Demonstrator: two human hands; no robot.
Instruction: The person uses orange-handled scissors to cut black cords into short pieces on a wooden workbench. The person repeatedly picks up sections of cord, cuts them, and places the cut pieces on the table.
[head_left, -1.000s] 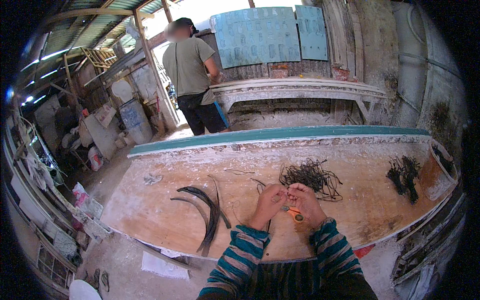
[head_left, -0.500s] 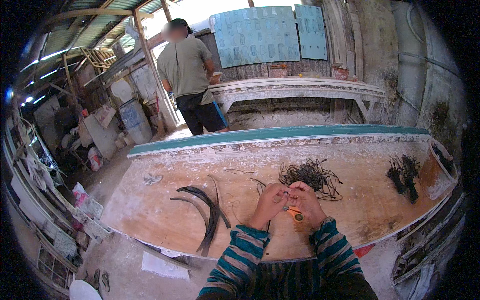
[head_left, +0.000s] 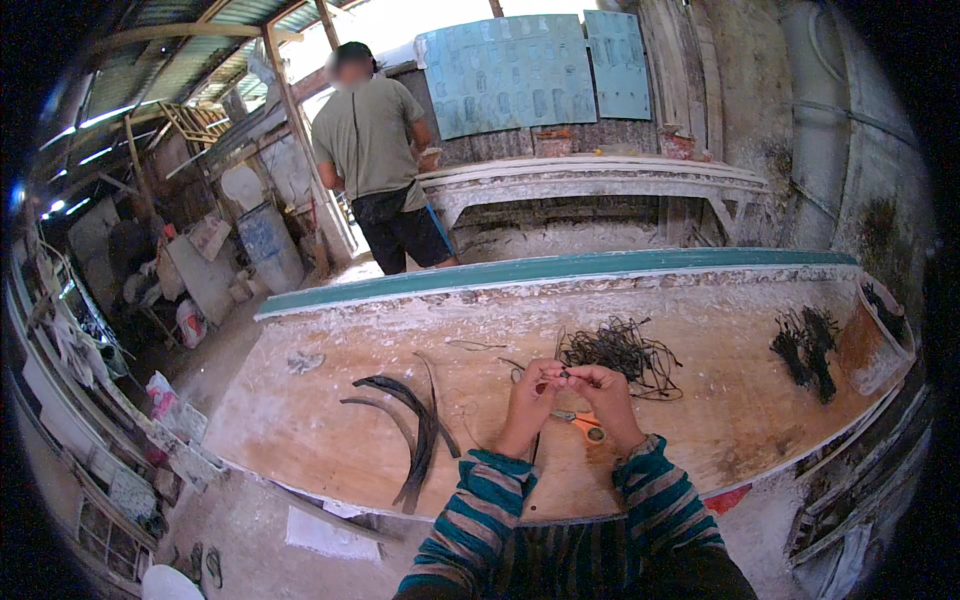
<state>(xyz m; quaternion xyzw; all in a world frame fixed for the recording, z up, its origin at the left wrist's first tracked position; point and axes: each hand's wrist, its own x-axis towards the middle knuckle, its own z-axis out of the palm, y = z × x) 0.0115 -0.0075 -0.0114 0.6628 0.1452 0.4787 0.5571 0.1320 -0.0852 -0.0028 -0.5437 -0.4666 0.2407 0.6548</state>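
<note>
Change over the last 0.5 s: left hand and right hand sit a bit farther out over the desk, fingers straighter, and the small dark piece between them shows more clearly. Grip: both closed, thumb and fingertips of each hand pinching the piece, tips nearly touching. Piece is up off the desk, just in front of the heap of black cords; its exact shape is too small to tell. Meaning, as judged: fine 2-handed handling is ongoing, piece not yet let go, neither hand free.

Scissors with orange handles lie on the desk under the hands, untouched, more of the metal visible now. Pack of curved dark strips lies left of the left hand, no visible change. 2 tied dark bundles at far right, beside a tipped container, also the same. Co-worker stands behind the desk, back turned, about the same pose as 0.5 s ago.
</note>
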